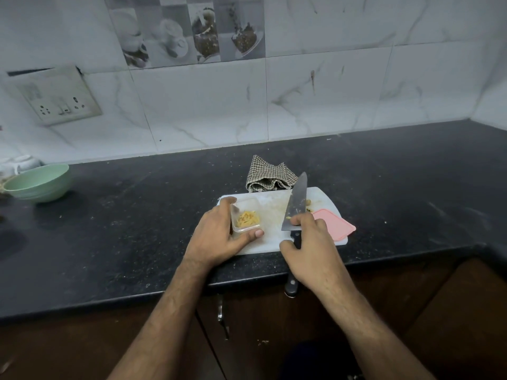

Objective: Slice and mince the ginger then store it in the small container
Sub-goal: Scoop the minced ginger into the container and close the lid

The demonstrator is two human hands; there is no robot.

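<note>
Minced ginger (247, 218) lies in the small container (245, 215) on the cutting board (270, 239), the left hand (219, 234) gripping its walls. The right hand (308, 237) grips the knife (296, 207), a bit apparently clinging to its blade. Steady the container and wipe that bit in. The handle is mostly hidden; scraps beside the pink lid (335, 224) are unclear.

Home kitchen, black stone counter (137, 215) against marble-look wall tiles (329, 91), decorative food-print tiles (192, 31), wall socket plate (59, 98), white chopping board (271, 242), green bowl (38, 182), checked cloth (270, 178), wooden cabinets (439, 311) below.
</note>
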